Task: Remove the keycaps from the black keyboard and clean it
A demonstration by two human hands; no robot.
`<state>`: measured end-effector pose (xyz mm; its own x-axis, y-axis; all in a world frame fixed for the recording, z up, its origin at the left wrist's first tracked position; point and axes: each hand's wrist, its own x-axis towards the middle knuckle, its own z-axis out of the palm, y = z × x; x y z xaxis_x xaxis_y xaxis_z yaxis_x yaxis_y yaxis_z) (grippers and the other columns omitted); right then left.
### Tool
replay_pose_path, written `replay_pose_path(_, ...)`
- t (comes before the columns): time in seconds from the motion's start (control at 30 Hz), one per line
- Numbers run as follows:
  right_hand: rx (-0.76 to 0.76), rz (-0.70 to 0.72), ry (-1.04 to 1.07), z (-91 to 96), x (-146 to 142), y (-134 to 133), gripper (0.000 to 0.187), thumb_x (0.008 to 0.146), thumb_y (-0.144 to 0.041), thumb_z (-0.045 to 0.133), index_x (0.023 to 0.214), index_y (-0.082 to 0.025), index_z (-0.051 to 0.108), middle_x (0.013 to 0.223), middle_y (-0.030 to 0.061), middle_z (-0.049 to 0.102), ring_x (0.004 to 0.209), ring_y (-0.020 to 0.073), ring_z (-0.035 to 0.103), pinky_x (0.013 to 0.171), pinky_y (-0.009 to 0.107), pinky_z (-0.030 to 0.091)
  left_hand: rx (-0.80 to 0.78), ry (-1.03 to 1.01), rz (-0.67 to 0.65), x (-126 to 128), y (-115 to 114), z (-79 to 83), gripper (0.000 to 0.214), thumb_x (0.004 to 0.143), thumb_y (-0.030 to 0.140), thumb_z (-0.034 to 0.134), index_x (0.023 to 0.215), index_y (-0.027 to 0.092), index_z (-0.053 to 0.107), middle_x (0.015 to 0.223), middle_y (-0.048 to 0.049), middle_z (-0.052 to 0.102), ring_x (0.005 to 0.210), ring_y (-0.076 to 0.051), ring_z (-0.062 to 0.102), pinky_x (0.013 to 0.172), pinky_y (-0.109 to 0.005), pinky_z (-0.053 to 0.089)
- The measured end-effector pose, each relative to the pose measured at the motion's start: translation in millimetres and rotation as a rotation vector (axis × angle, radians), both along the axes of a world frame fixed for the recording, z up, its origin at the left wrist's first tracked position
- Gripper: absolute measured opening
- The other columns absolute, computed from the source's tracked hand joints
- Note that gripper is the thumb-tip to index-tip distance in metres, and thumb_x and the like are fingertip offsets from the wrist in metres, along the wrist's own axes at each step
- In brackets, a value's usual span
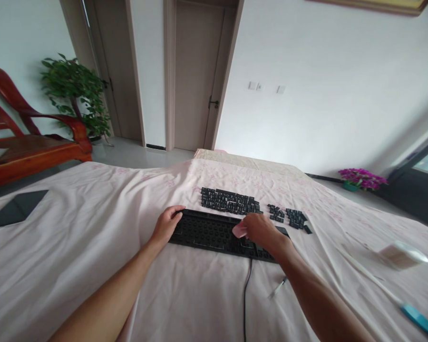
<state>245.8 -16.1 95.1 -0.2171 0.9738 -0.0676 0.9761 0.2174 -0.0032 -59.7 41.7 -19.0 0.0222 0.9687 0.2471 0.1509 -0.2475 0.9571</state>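
A black keyboard base (209, 231) with its keycaps off lies across the pale floral cloth, its cable (247, 299) running toward me. My left hand (167, 225) grips the keyboard's far left corner between thumb and fingers. Closed around a piece of pink cloth (239, 230), my right hand (262, 230) presses it on the right half of the keyboard. Part of the keyboard's right end is hidden by that hand. Just beyond, loose black keycaps (230, 201) sit in groups laid out like the keyboard.
Right of my right forearm are a thin light stick (278, 287), a blurred clear-and-white container (403, 255) and a long turquoise-ended tool (421, 322). A dark flat tablet-like slab (17, 209) rests at the left. Beyond stand a wooden armchair (39, 142) and potted plants.
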Motion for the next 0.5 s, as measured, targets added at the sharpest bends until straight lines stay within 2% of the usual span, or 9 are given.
replay_pose_path(0.07,0.062,0.027,0.116,6.8,-3,2,0.017,0.081,-0.016,0.057,0.078,-0.018,0.073,0.080,0.0075,0.069,0.079,0.0204,0.064,0.070,0.025,0.042,-0.004,0.013,0.004,0,0,-0.5,0.037,0.080,0.033,0.054,0.112,0.016,0.064,0.118,-0.0093,0.064,0.109,-0.024,0.059,0.100,-0.039,0.041)
replay_pose_path(0.13,0.156,0.110,0.334,5.5,-22,6,0.020,0.083,-0.017,0.055,0.087,-0.020,0.074,0.088,0.0053,0.069,0.085,0.0180,0.063,0.075,0.024,0.043,-0.012,0.015,0.015,0,1,-1.3,0.037,0.080,0.032,0.053,0.112,0.016,0.064,0.117,-0.0092,0.065,0.108,-0.023,0.059,0.099,-0.039,0.041)
replay_pose_path(0.2,0.229,0.217,0.566,-4.9,-52,11,0.028,0.083,-0.011,0.052,0.100,-0.022,0.072,0.096,0.0039,0.068,0.091,0.0161,0.061,0.081,0.023,0.044,-0.012,0.009,0.022,0,1,-2.3,0.037,0.080,0.031,0.054,0.111,0.015,0.064,0.115,-0.0094,0.065,0.107,-0.023,0.060,0.098,-0.038,0.042)
replay_pose_path(0.27,0.246,0.292,0.690,-20.8,-81,13,0.029,0.083,-0.011,0.051,0.100,-0.022,0.072,0.097,0.0043,0.067,0.093,0.0160,0.060,0.083,0.024,0.045,0.002,0.012,0.026,0,2,-3.3,0.036,0.080,0.031,0.054,0.110,0.015,0.063,0.114,-0.0094,0.066,0.106,-0.023,0.060,0.097,-0.037,0.043)
replay_pose_path(0.37,0.155,0.377,0.593,-38.5,-105,9,0.032,0.084,-0.010,0.048,0.101,-0.024,0.073,0.097,0.0045,0.066,0.087,0.0145,0.061,0.078,0.022,0.046,0.060,0.072,0.075,0,3,-4.2,0.036,0.081,0.030,0.053,0.113,0.015,0.061,0.117,-0.0100,0.064,0.108,-0.022,0.060,0.097,-0.036,0.043)
replay_pose_path(0.43,0.083,0.410,0.441,-38.0,-99,3,0.034,0.082,-0.008,0.048,0.096,-0.025,0.074,0.095,0.0044,0.066,0.084,0.0140,0.061,0.075,0.021,0.044,0.087,0.173,0.146,-1,3,-3.6,0.037,0.082,0.029,0.051,0.115,0.015,0.059,0.117,-0.0113,0.062,0.106,-0.021,0.060,0.097,-0.035,0.043)
replay_pose_path(0.5,0.035,0.367,0.308,-27.6,-79,-3,0.034,0.078,-0.005,0.050,0.089,-0.024,0.076,0.091,0.0041,0.067,0.083,0.0142,0.062,0.075,0.020,0.043,0.092,0.316,0.201,-2,3,-1.9,0.035,0.085,0.029,0.047,0.116,0.016,0.059,0.116,-0.0115,0.063,0.103,-0.021,0.061,0.095,-0.036,0.043)
